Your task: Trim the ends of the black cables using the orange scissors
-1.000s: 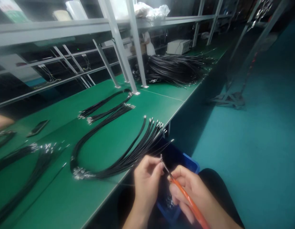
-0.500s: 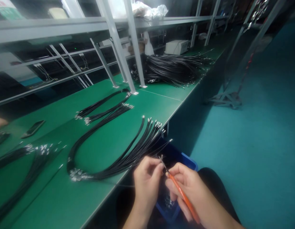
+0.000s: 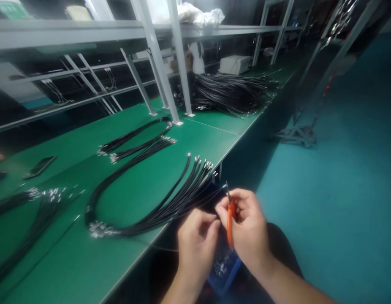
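My left hand (image 3: 197, 238) is closed in a pinch at the bench's front edge. A thin black cable (image 3: 165, 249) runs from the bench side into it; the tip at my fingers is too small to make out. My right hand (image 3: 249, 221) is wrapped round orange-handled cutters (image 3: 230, 223), their dark narrow jaws pointing up and away. Its thumb and forefinger come close to my left fingertips. Just beyond both hands, a fanned bundle of black cables (image 3: 179, 196) with silvery ends reaches over the edge. Clear wrapping (image 3: 102, 230) gathers that bundle at the bend.
Under my hands stands a blue bin (image 3: 225, 274) with small shiny bits inside. More cable bundles (image 3: 46, 219) and a phone-like dark object (image 3: 40, 166) lie on the green bench (image 3: 126, 202). Metal shelf posts (image 3: 179, 63) rise near a large cable heap (image 3: 230, 95).
My right hand has moved up and turned the cutters from slanting to nearly upright, off the left fingertips. My left hand stays nearly in place, still pinched. The view has shifted slightly.
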The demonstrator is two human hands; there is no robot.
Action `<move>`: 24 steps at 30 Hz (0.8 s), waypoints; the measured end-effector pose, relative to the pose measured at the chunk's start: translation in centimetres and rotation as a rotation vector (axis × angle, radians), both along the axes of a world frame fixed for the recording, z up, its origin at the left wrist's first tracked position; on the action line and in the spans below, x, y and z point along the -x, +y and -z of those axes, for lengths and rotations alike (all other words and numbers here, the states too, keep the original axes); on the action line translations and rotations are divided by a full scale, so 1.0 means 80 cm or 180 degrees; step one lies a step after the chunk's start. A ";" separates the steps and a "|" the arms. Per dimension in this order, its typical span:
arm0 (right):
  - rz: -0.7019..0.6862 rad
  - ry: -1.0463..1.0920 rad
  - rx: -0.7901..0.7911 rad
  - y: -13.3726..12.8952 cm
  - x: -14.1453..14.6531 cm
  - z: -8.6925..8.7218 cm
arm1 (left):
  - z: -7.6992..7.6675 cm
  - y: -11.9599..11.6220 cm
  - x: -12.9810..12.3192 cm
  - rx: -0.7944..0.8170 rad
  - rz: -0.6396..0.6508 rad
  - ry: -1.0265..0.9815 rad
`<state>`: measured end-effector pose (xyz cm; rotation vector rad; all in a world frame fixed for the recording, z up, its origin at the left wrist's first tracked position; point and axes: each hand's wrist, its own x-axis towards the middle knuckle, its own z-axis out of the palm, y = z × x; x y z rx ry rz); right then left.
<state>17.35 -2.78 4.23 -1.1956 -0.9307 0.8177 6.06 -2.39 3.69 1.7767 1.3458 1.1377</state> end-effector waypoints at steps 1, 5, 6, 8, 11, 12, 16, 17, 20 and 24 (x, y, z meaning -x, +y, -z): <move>0.0022 0.0077 0.0032 0.001 0.004 0.002 | 0.000 -0.001 -0.001 -0.0007 -0.0018 -0.0010; -0.0200 0.0906 0.0359 -0.004 0.017 0.008 | 0.005 -0.002 -0.001 0.0061 -0.0134 -0.0161; -0.0290 0.1114 0.0412 -0.006 0.020 0.009 | 0.006 -0.003 0.000 0.0085 -0.0143 -0.0204; -0.0430 0.1438 0.0453 -0.008 0.022 0.012 | 0.007 -0.002 0.002 0.0152 -0.0134 -0.0308; -0.0540 0.1719 0.0440 -0.009 0.018 0.013 | 0.004 0.001 0.006 0.0400 -0.0094 -0.0577; -0.0531 0.1747 0.0445 -0.010 0.015 0.012 | 0.002 0.002 0.008 0.0544 -0.0041 -0.0707; -0.0489 0.1609 0.0433 -0.014 -0.004 0.002 | -0.010 0.014 0.019 0.1328 0.0452 -0.1561; -0.0535 0.1581 0.0425 -0.015 -0.009 -0.001 | -0.013 0.017 0.022 0.1532 0.0589 -0.1791; -0.0663 0.1556 0.0505 -0.018 -0.018 -0.009 | -0.017 0.025 0.030 0.1975 0.0821 -0.2220; -0.0730 0.1591 0.0643 -0.018 -0.022 -0.009 | -0.011 0.025 0.027 0.2013 0.0818 -0.2166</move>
